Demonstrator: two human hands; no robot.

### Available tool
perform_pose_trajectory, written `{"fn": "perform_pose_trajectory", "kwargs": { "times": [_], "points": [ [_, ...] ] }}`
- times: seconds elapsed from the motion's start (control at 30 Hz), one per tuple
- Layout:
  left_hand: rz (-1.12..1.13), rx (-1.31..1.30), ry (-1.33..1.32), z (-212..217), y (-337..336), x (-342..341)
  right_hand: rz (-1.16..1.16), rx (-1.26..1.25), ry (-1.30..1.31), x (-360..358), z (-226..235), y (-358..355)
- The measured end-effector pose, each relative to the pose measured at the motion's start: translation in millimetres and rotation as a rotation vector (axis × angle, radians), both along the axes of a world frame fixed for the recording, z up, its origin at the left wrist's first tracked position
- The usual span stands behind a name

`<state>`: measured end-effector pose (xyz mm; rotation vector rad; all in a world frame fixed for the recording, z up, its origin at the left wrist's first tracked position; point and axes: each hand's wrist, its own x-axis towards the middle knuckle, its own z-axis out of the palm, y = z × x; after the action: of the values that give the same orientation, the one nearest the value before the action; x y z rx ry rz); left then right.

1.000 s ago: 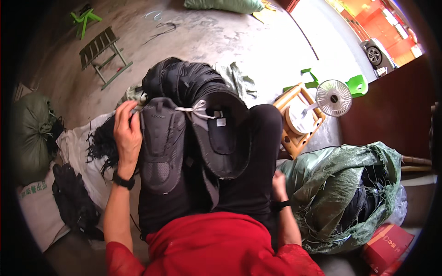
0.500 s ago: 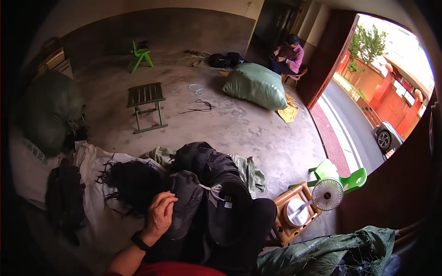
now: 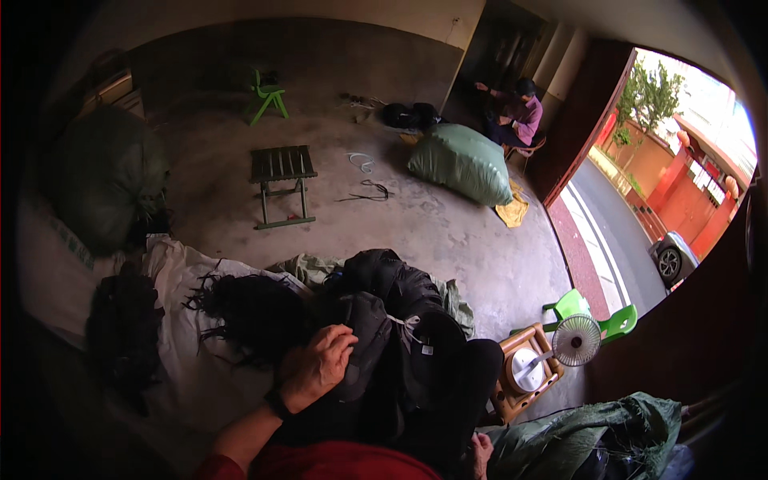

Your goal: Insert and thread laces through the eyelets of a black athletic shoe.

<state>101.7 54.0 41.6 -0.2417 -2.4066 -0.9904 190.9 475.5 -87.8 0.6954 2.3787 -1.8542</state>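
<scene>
My left hand [image 3: 322, 366], with a dark band at the wrist, lies over a black cloth piece [image 3: 362, 324] on my lap. Its fingers are bent and drawn together; anything between them is too small or dark to make out. Beside it, a padded black bundle [image 3: 392, 280] is tied with a pale cord [image 3: 406, 320], and a small white tag [image 3: 427, 350] shows on the dark fabric. My right hand [image 3: 482, 456] shows only in part at the lower edge, between my leg and a green woven sack [image 3: 572, 436]; its fingers are mostly hidden.
Left lie shaggy black strips [image 3: 252, 316] on white sheeting [image 3: 180, 280]. Ahead stands a slatted folding stool [image 3: 284, 164]; beyond are a stuffed green sack [image 3: 460, 164] and a seated person [image 3: 522, 116]. At right, a fan [image 3: 576, 340] rests on a bamboo stool [image 3: 512, 400] near a green chair [image 3: 616, 322].
The view has swung, so the room appears shifted right and down. My right hand has come into view at the lower edge. The seated person has stretched an arm out to the left.
</scene>
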Motion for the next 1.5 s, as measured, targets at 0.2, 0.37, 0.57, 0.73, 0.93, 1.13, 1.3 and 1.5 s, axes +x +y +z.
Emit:
{"fn": "perform_pose_trajectory", "kwargs": {
  "times": [0.2, 0.37, 0.57, 0.73, 0.93, 1.13, 1.3, 1.5],
  "points": [
    [-0.412, 0.222, 0.03, 37.4, 38.5, 39.0, 0.236, 0.103, 0.257, -18.9, 167.6, -86.7],
    [-1.008, 0.468, -0.279, 59.9, 56.3, 69.4, 0.886, 0.027, 0.207, -4.1, 240.1, -163.1],
    [-1.09, 0.542, -0.685, 79.4, -0.5, 74.7, 0.924, -0.46, 0.055, -24.8, 227.2, -145.6],
    [-0.461, 1.747, -0.143, 62.3, -77.6, 65.2, 0.352, -1.205, 0.229, -55.2, 207.3, -157.9],
    [-0.369, 1.92, 0.327, -7.0, -286.9, 97.9, -0.147, -1.596, 0.151, -147.8, 169.9, -30.3],
    [0.521, 1.908, 0.355, -46.5, -377.4, 172.8, 0.169, -0.732, 0.352, -224.8, 107.7, 173.7],
    [0.913, 1.73, 0.447, -74.0, -445.9, 286.3, 0.63, 1.262, 1.002, -193.3, 184.3, 150.3],
    [1.07, 1.432, 0.577, -62.8, -492.7, 373.5, 0.645, 1.023, 1.022, -71.6, 346.7, -242.6]
  ]
}}
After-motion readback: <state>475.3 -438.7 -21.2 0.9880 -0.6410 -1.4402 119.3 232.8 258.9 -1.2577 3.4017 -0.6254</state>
